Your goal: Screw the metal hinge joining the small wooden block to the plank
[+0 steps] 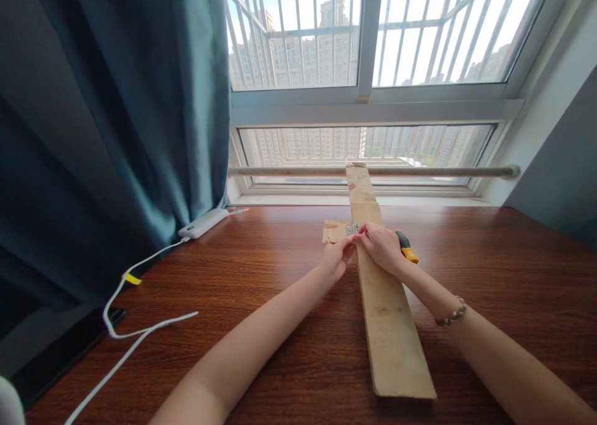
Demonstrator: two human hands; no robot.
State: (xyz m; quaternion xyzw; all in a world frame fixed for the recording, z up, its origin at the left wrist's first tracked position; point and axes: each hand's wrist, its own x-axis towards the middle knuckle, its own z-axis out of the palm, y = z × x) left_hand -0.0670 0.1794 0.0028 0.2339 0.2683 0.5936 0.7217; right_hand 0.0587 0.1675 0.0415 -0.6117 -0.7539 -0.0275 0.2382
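Observation:
A long pale wooden board [392,325] lies on the brown table, its far end at the rail by the window. A short wooden piece [332,231] sits against its left side, and a small metal hinge [352,229] bridges the two. At the hinge's near edge, my left hand [339,256] has its fingertips pinched together. My right hand [379,244] rests over the board, fingers also closed at the hinge, meeting the left fingertips. Whatever lies between the fingers is too small to make out. A black and yellow tool handle [407,247] shows just right of my right hand.
A white power strip [204,224] stands at the table's left edge by the blue curtain [186,101]. Its white cable [109,316] loops across the left side. A metal rail [433,172] crosses before the window behind the table [280,288].

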